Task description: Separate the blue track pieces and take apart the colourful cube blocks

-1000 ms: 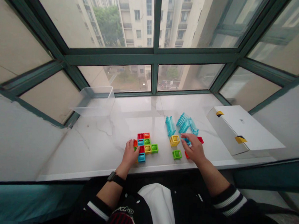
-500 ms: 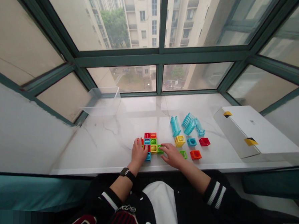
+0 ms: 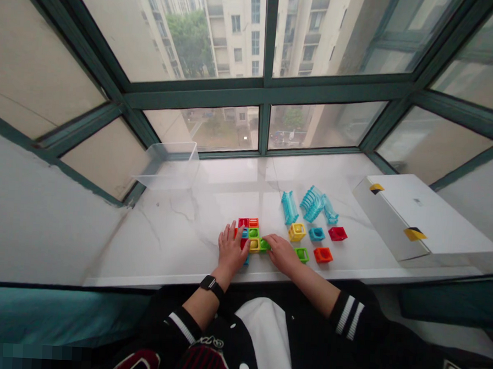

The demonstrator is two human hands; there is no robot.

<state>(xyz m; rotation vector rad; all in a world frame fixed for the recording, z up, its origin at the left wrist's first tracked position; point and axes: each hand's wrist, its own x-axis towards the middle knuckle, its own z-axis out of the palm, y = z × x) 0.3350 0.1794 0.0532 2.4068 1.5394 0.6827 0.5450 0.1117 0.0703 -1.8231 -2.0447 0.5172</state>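
A cluster of joined coloured cubes [image 3: 251, 232] lies on the white marble sill [image 3: 186, 231]. My left hand [image 3: 230, 250] rests flat on the cluster's left side, fingers stretched over it. My right hand [image 3: 282, 251] touches the green cube [image 3: 264, 244] at the cluster's right edge with its fingertips. Loose cubes sit to the right: yellow [image 3: 297, 232], blue [image 3: 317, 233], red [image 3: 337, 233], green [image 3: 303, 254] and orange [image 3: 322, 255]. Behind them lie blue ribbed track pieces [image 3: 310, 204].
A clear plastic tub [image 3: 171, 164] stands at the back left of the sill. A long white box [image 3: 410, 215] with yellow tape lies at the right. Window frames close the sill at the back.
My right hand left the loose cubes on the right and came to the cluster's right edge. My left hand slid further onto the cluster. The camera view shifted slightly.
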